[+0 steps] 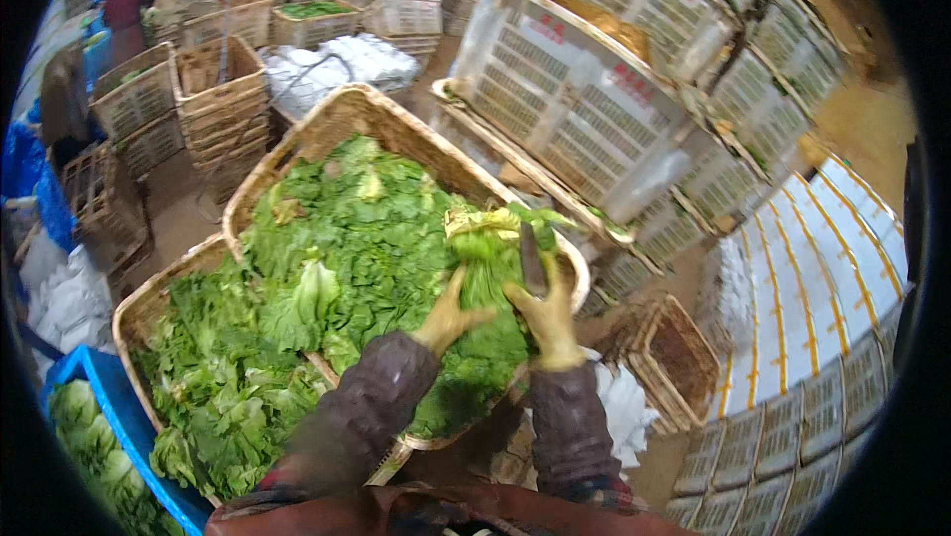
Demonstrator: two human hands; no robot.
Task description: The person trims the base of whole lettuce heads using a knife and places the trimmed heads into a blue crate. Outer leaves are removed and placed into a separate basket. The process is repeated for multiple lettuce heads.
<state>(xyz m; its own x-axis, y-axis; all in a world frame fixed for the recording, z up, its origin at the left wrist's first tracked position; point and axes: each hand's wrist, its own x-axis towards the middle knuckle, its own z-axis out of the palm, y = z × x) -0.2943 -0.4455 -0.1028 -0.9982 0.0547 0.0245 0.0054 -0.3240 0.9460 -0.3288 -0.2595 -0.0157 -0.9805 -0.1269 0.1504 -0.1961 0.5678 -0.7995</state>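
Observation:
Two large plastic crates hold leafy green lettuce [356, 216]. Over the right end of the farther crate [297, 136], my left hand [449, 317] in a yellow glove has its thumb and fingers spread at the lower left of a lettuce head [487, 257]. My right hand [550, 313], gloved alike, is at the head's right side, with a dark flat blade [532, 259] upright along its fingers. The blade's handle is hidden, and so is most of the right palm. Yellowish leaf bases [483, 222] point away from me. The nearer crate [128, 313] holds looser leaves.
Stacked slatted crates [550, 90] rise beyond and to the right. A small crate stack [672, 365] stands right of my right arm. Lower left is a blue-edged container [122, 432] of lettuce. A person in dark red [128, 8] is far off at upper left.

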